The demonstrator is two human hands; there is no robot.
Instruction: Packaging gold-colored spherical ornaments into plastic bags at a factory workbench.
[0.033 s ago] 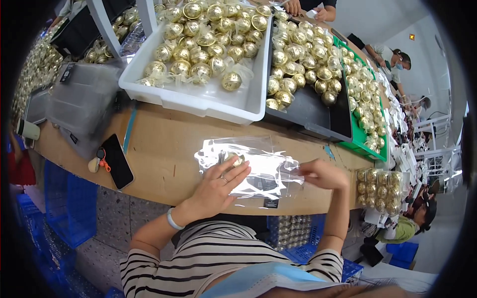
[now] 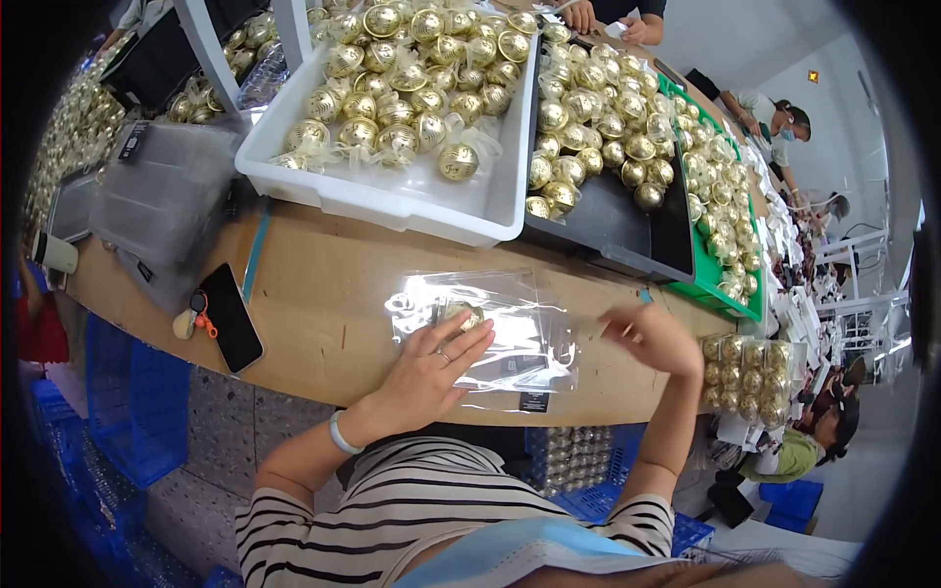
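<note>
A clear plastic box or sleeve (image 2: pixel 520 338) with strong glare lies on the table in front of me. My left hand (image 2: pixel 426 367) rests on its left part, fingers stretched out and pressing lightly down. By those fingertips a gold ball ornament (image 2: pixel 472 318) shows, partly covered by the hand. A small black label (image 2: pixel 533 402) is at the near edge of the plastic. To the right of the plastic, my right hand (image 2: pixel 645 338) is raised off it. Its fingers are somewhat blurred but look apart, with nothing visible in them.
A white tray (image 2: pixel 382 208) of gold balls with ribbons stands beyond, beside a black tray (image 2: pixel 627 245) and a green crate (image 2: pixel 755 294). Packed gold balls (image 2: pixel 750 377) sit at right. Left are a phone (image 2: pixel 231 318) and stacked clear packaging (image 2: pixel 162 196). Other people work far right.
My right hand has let go of the plastic's right edge and moved a little to the right. My left hand stays in place on the plastic.
</note>
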